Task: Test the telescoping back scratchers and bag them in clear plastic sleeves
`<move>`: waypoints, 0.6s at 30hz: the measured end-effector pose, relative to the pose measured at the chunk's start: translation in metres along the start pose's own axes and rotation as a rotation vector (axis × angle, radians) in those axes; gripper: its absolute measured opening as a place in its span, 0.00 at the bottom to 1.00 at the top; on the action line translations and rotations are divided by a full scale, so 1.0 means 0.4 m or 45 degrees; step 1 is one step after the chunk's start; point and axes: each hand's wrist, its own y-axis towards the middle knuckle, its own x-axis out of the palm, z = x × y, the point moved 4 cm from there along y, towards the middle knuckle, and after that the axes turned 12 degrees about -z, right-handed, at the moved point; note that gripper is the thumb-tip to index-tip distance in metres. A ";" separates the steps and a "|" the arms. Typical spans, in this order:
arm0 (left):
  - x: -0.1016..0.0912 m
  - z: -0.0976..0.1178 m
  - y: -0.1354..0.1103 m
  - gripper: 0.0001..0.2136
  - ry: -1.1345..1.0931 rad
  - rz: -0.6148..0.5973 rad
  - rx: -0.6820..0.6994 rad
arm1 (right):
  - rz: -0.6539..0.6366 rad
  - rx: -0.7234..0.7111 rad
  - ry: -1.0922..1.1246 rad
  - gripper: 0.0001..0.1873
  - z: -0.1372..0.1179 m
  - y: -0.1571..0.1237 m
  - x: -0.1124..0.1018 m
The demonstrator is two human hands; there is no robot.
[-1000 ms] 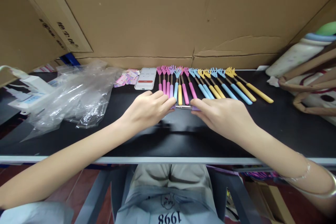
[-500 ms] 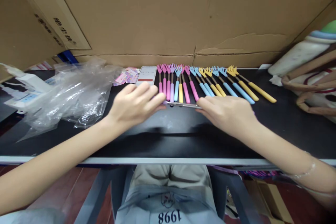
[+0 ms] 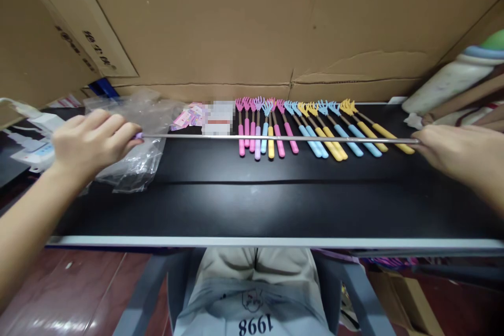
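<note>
A telescopic back scratcher (image 3: pixel 220 137) is stretched out long and level above the black table, its thin metal rod running from hand to hand. My left hand (image 3: pixel 92 142) is closed round one end, where a bit of purple shows beside the fingers. Round the other end, my right hand (image 3: pixel 459 155) is closed too, hiding that end. Behind and below the rod lies a row of similar back scratchers with pink handles (image 3: pixel 241 142), a purple handle (image 3: pixel 258 148), blue handles (image 3: pixel 354 136) and yellow handles (image 3: pixel 333 146), claws toward the cardboard wall.
Clear plastic bags (image 3: pixel 134 168) lie on the left, near a white power strip (image 3: pixel 35 155) with plugs. Small pink cards (image 3: pixel 189 115) rest beside a blurred-out rectangle. A white bottle (image 3: pixel 444 81) leans at the right. Cardboard (image 3: pixel 252 21) walls the back of the table (image 3: pixel 252 210).
My hands have moved far apart, left hand to the left and right hand to the right. The rod between them has lengthened greatly, and the row of handles shows more fully.
</note>
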 end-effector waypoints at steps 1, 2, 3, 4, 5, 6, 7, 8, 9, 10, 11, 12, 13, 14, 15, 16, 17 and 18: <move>0.010 -0.008 -0.009 0.14 -0.022 -0.031 -0.007 | -0.039 0.005 0.027 0.26 0.016 -0.001 0.011; 0.018 -0.010 -0.015 0.15 -0.031 -0.043 0.003 | -0.053 0.001 0.050 0.25 0.027 -0.003 0.019; 0.024 -0.009 -0.019 0.16 -0.028 -0.046 0.027 | -0.048 -0.008 0.071 0.25 0.034 -0.005 0.024; 0.028 -0.007 -0.020 0.16 -0.013 -0.042 0.057 | -0.037 -0.018 0.087 0.24 0.039 -0.006 0.028; 0.030 -0.003 -0.019 0.16 0.009 -0.031 0.090 | -0.043 -0.035 0.103 0.24 0.042 -0.006 0.033; 0.032 -0.001 -0.017 0.16 0.029 -0.024 0.118 | -0.069 -0.056 0.120 0.25 0.046 -0.003 0.039; 0.033 0.000 -0.014 0.15 0.049 -0.017 0.133 | -0.098 -0.059 0.134 0.25 0.052 0.000 0.044; 0.032 -0.001 -0.011 0.14 0.065 -0.007 0.137 | -0.126 -0.048 0.145 0.26 0.059 0.003 0.048; 0.031 -0.002 -0.009 0.13 0.074 -0.001 0.136 | -0.147 -0.033 0.156 0.26 0.067 0.006 0.052; 0.030 -0.005 -0.007 0.12 0.075 -0.003 0.127 | -0.172 -0.022 0.168 0.25 0.073 0.009 0.055; 0.028 -0.007 -0.007 0.12 0.068 -0.008 0.110 | -0.171 0.004 0.176 0.24 0.080 0.010 0.057; 0.026 -0.009 -0.007 0.12 0.058 -0.022 0.089 | -0.154 0.025 0.184 0.23 0.084 0.011 0.056; 0.024 -0.010 -0.008 0.13 0.047 -0.034 0.067 | -0.139 0.029 0.195 0.21 0.084 0.011 0.055; 0.022 -0.010 -0.008 0.13 0.038 -0.047 0.048 | -0.119 0.042 0.205 0.20 0.083 0.012 0.052; 0.019 -0.009 -0.009 0.13 0.032 -0.052 0.035 | -0.121 0.059 0.216 0.19 0.081 0.015 0.050; 0.016 -0.008 -0.009 0.13 0.028 -0.049 0.031 | -0.135 0.081 0.228 0.19 0.080 0.018 0.046; 0.013 -0.006 -0.008 0.13 0.027 -0.046 0.034 | -0.161 0.085 0.242 0.20 0.077 0.023 0.043; 0.012 -0.004 -0.007 0.13 0.026 -0.042 0.043 | -0.199 0.083 0.254 0.21 0.074 0.029 0.038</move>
